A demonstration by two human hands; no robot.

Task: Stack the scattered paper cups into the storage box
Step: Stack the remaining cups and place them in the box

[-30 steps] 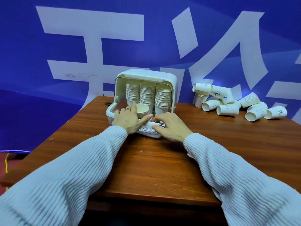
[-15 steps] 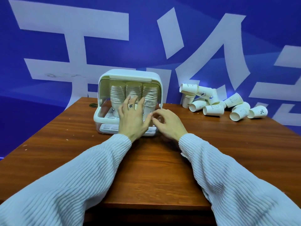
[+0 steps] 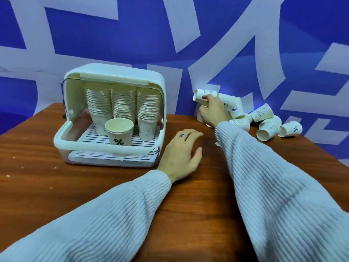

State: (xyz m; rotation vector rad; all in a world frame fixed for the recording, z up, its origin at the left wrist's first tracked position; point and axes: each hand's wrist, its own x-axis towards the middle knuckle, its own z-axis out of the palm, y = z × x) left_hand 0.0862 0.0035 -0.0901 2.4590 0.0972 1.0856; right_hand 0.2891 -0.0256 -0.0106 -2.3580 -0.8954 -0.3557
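**Hands leave the box, right hand at the loose cups**

Both hands have left the front of the storage box (image 3: 113,114) since half a second ago: then they were together at its opening, now they are apart and to the right of it.

On the left part of the table (image 3: 37,176), near the far edge, stands the storage box, white, with its curved lid lifted up and back. Inside, on a slotted tray, three tall stacks of paper cups (image 3: 123,104) stand side by side along the back. In front of them, close to the front rim, one single cup (image 3: 119,133) stands upright with its mouth up and a "%" mark on its side.

Just to the right of the box, the left hand (image 3: 182,154) rests palm down on the wood, fingers relaxed and a little spread, holding nothing. A ribbed pale sleeve (image 3: 113,214) covers its arm.

Further right, at the far edge against the blue wall with white shapes (image 3: 188,35), the right hand (image 3: 212,110) reaches into the pile of loose cups (image 3: 268,125). Its fingers are curled on the top cup (image 3: 203,95), which lies on its side with the mouth to the left. How firmly it grips, I cannot tell. The other loose cups lie tipped over, touching one another, toward the far right corner.
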